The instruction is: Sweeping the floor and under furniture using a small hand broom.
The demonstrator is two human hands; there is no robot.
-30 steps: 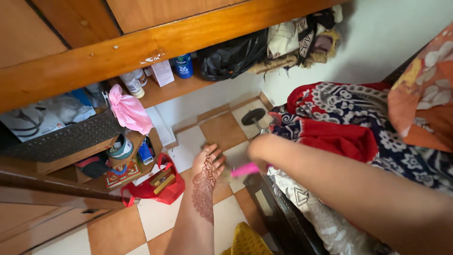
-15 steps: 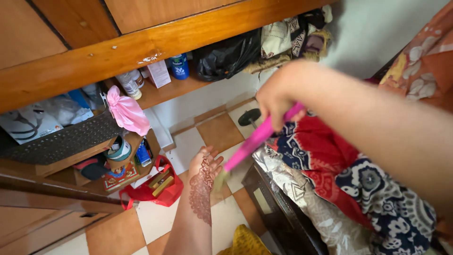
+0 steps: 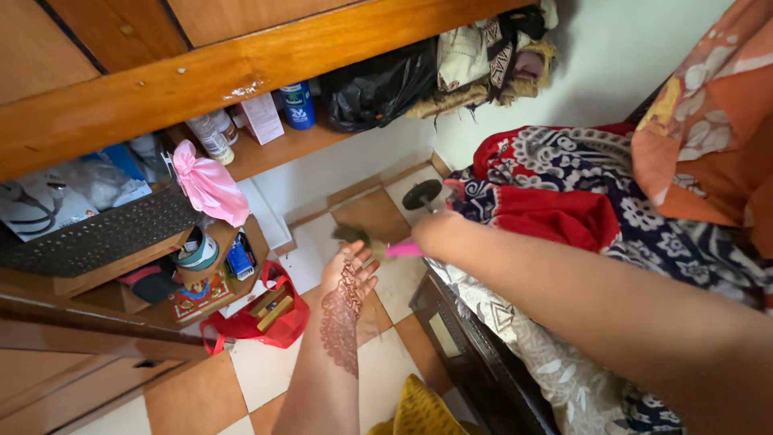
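Note:
My right hand (image 3: 435, 234) grips the pink handle of a small broom (image 3: 400, 249). Its greenish bristle end (image 3: 352, 235) points left, low over the tiled floor (image 3: 378, 213). My left hand (image 3: 349, 275) is held out above the floor just below the bristles, fingers spread, holding nothing; a dark henna pattern covers its back and wrist. To the right lies a bed with red, blue and white patterned cloth (image 3: 564, 209).
A red bag (image 3: 258, 318) with boxes sits on the floor to the left. A pink cloth (image 3: 211, 187) hangs from wooden shelves holding bottles (image 3: 296, 105), a black bag (image 3: 378, 84) and clutter. A dumbbell (image 3: 423, 193) lies by the wall. A yellow cloth (image 3: 419, 411) is at bottom.
The right hand had swung up with the broom raised, then came back down; the bristles now sit farther back on the floor. The left hand lifted and opened slightly.

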